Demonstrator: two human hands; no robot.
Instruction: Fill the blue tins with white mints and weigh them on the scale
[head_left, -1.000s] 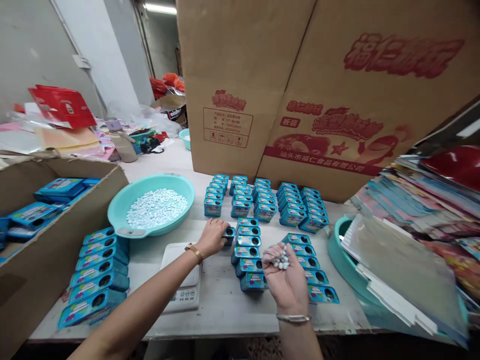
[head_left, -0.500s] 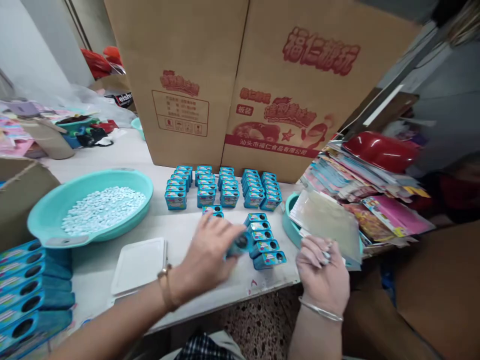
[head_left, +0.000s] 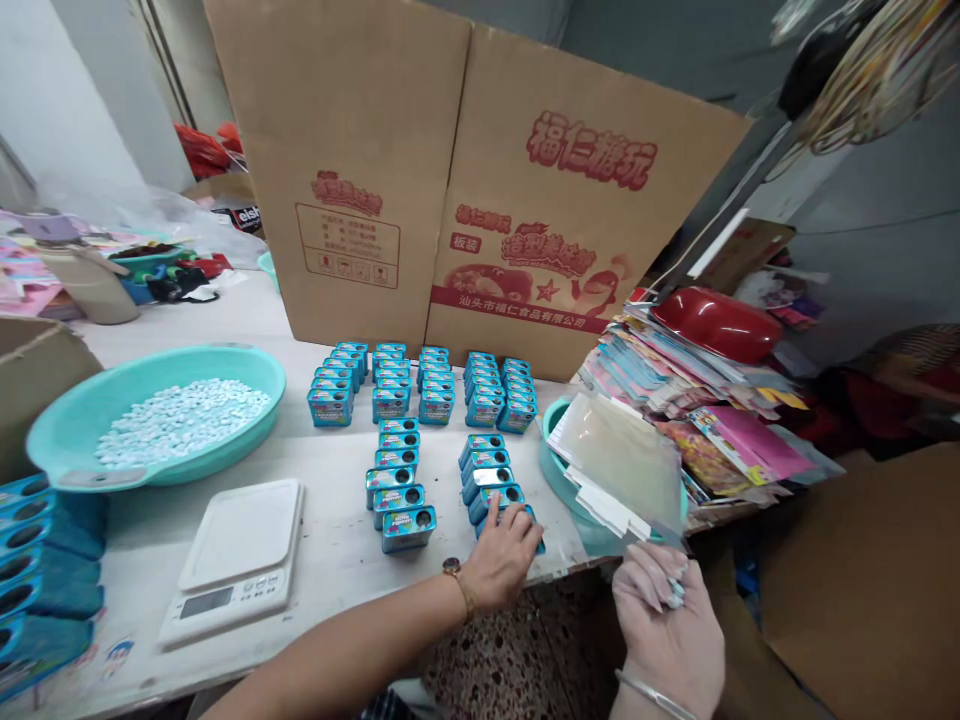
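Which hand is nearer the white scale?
Left: the left hand is right of the white scale, at the blue boxes; the right hand is farther right, near the teal basin.

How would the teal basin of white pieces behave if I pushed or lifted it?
Pushed flat, the teal basin would probably slide rather than tip, being wide and low. Its smooth, moulded look suggests fairly stiff plastic. Lift one side and the white pieces would likely shift downhill, since they lie loose inside.
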